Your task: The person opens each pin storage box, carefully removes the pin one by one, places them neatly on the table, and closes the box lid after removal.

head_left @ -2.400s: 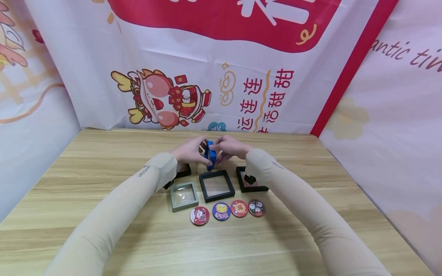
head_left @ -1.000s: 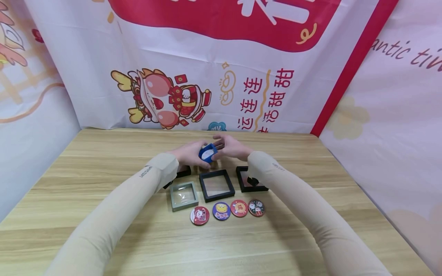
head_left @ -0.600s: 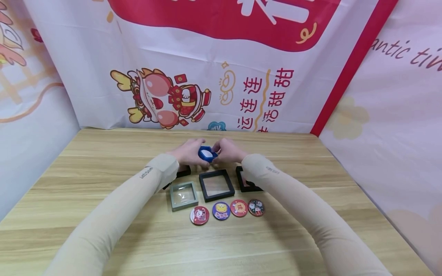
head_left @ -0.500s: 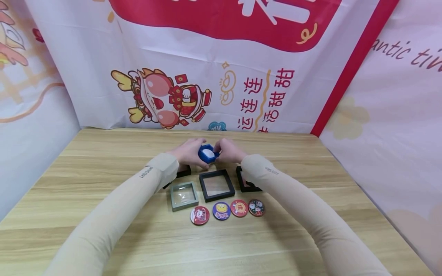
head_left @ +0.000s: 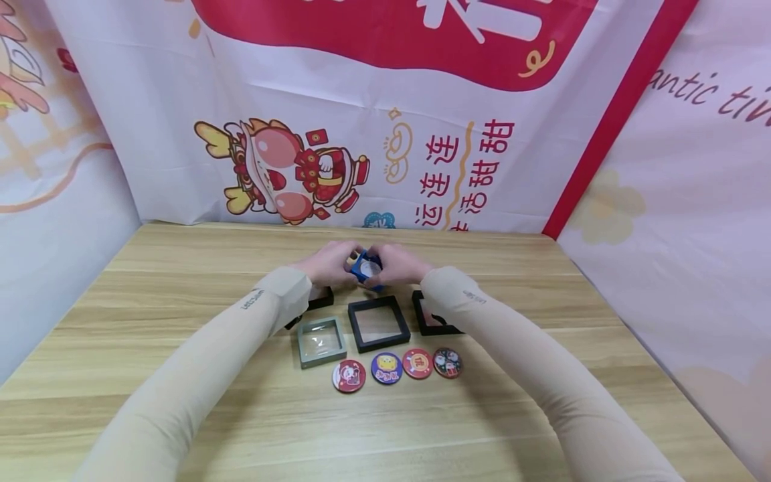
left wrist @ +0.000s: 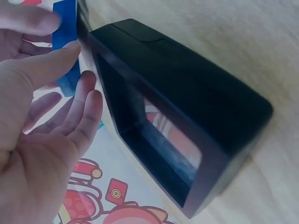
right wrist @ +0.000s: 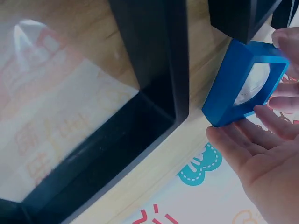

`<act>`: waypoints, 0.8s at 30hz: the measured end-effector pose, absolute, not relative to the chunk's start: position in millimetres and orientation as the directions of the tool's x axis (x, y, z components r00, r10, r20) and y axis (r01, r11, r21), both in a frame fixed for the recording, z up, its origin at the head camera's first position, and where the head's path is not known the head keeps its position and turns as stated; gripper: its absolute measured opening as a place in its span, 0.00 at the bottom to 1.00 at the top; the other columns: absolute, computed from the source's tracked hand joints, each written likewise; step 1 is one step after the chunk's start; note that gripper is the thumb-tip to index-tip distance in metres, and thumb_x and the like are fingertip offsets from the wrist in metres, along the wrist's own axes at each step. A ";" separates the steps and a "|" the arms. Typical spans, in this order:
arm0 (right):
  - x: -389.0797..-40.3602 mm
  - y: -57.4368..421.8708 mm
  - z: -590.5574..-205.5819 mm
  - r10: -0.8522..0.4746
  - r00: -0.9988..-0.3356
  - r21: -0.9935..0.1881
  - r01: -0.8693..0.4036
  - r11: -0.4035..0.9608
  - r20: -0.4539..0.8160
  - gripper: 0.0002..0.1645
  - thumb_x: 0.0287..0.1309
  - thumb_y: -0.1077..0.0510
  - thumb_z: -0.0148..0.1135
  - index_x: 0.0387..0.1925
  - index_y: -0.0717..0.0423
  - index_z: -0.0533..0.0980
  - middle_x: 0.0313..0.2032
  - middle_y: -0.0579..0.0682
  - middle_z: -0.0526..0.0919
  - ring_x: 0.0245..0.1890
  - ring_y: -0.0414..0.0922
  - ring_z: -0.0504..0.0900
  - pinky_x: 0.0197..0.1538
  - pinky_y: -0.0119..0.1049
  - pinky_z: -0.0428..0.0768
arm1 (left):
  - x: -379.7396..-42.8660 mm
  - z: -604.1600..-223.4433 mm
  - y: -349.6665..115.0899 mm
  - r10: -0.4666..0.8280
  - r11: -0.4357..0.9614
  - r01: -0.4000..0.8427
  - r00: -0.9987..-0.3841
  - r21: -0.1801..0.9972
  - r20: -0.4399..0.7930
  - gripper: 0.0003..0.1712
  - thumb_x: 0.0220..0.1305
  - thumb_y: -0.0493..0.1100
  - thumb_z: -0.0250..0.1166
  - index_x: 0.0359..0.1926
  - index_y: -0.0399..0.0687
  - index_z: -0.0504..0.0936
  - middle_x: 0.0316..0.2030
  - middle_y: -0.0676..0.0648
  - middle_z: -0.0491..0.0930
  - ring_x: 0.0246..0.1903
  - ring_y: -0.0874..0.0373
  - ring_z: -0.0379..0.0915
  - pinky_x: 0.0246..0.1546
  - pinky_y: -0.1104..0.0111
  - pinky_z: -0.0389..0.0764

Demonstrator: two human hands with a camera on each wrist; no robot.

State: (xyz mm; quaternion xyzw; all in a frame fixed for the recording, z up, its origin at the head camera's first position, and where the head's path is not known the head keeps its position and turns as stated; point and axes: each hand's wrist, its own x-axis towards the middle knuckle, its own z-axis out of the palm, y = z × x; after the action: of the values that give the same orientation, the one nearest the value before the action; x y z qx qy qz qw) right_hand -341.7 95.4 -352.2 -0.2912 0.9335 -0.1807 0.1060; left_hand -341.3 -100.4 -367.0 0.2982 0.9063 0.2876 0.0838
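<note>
Beyond the dark frames, both hands hold a small blue square display frame [head_left: 359, 268], with a white round disc [head_left: 370, 269] showing in its window. My left hand [head_left: 331, 263] grips its left side; in the left wrist view the thumb [left wrist: 60, 63] lies across the blue edge while the fingers spread below. From the other side my right hand [head_left: 397, 264] grips the frame, largely covering that side in the head view. The right wrist view shows its fingertips [right wrist: 217, 135] at the blue rim and the disc [right wrist: 253, 84] behind the opening.
Nearer me lie a black frame [head_left: 358, 329], a grey-green frame [head_left: 304, 360] and another black frame [head_left: 421, 321] partly under the right sleeve. A dark frame [head_left: 322, 301] sits by the left wrist. Several round badges [head_left: 386, 368] line up in front. A printed cloth [head_left: 337, 80] hangs behind.
The blue frame was edge-on between the hands, then turned to show the white disc. The right hand's fingers lifted away, then closed in on it. The frame now tilts differently, slightly farther right.
</note>
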 end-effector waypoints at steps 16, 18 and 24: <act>-351.0 105.1 -345.6 -0.583 -0.804 -0.475 -0.471 0.743 -0.115 0.46 0.51 0.52 0.75 0.66 0.65 0.65 0.53 0.59 0.79 0.51 0.49 0.80 0.52 0.39 0.78 | -339.3 -368.5 -99.1 0.584 0.630 0.437 -0.812 0.642 -0.021 0.39 0.61 0.44 0.71 0.69 0.41 0.65 0.60 0.40 0.71 0.53 0.49 0.73 0.55 0.57 0.75; -350.7 105.6 -346.2 -0.634 -0.767 -0.447 -0.534 0.718 -0.102 0.46 0.49 0.52 0.76 0.66 0.63 0.66 0.55 0.58 0.78 0.53 0.50 0.78 0.53 0.39 0.76 | -338.3 -367.6 -99.3 0.587 0.632 0.437 -0.809 0.639 -0.027 0.45 0.57 0.46 0.75 0.71 0.42 0.63 0.63 0.40 0.69 0.56 0.48 0.71 0.58 0.54 0.72; -343.2 99.1 -345.9 -0.725 -0.686 -0.259 -0.691 0.675 -0.060 0.36 0.47 0.49 0.76 0.57 0.57 0.74 0.50 0.51 0.79 0.48 0.45 0.78 0.49 0.35 0.77 | -339.1 -369.4 -101.7 0.582 0.653 0.442 -0.812 0.615 -0.035 0.42 0.49 0.51 0.79 0.62 0.42 0.71 0.53 0.43 0.76 0.49 0.51 0.73 0.53 0.58 0.74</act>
State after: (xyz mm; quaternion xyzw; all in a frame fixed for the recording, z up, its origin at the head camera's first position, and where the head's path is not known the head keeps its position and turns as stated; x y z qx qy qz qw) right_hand -343.2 99.1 -345.9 -0.3884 0.9117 -0.1082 0.0790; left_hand -339.1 -101.7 -369.4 0.2839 0.9018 0.3048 0.1156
